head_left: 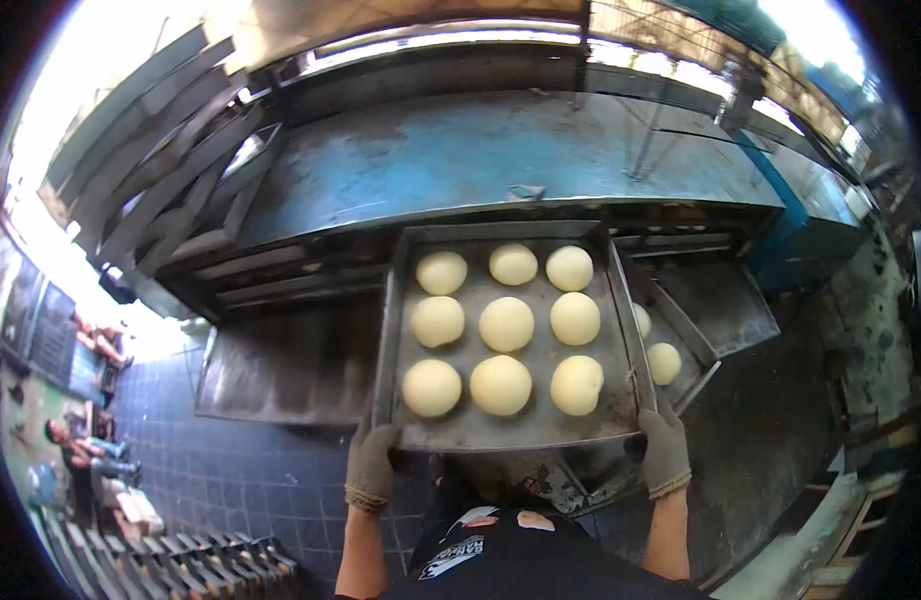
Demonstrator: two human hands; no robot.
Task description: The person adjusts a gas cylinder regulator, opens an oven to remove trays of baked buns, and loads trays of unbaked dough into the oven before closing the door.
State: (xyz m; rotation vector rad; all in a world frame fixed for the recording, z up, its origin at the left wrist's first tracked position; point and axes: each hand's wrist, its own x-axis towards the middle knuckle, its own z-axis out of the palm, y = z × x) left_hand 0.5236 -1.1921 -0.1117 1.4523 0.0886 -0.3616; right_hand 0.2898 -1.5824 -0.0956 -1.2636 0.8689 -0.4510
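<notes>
A metal baking tray point(445, 436) with several round, pale dough balls point(506, 324) in rows is held out in front of me. Gloved, my left hand point(370, 462) is closed on its near left corner. At the near right corner, my right hand point(664, 446), also in a knit glove, grips the same tray. The fingertips are partly hidden by the tray's sides. Beyond the right side of this tray, a second tray point(695, 335) shows lower down, with dough balls point(663, 363) in it.
A long metal oven or counter with a worn blue top point(410, 150) stretches ahead. Stacked trays point(155, 150) lean at its left end. A dark metal shelf point(290, 360) juts out low on the left. People point(85, 455) sit farther left, beyond dark floor tiles point(230, 470).
</notes>
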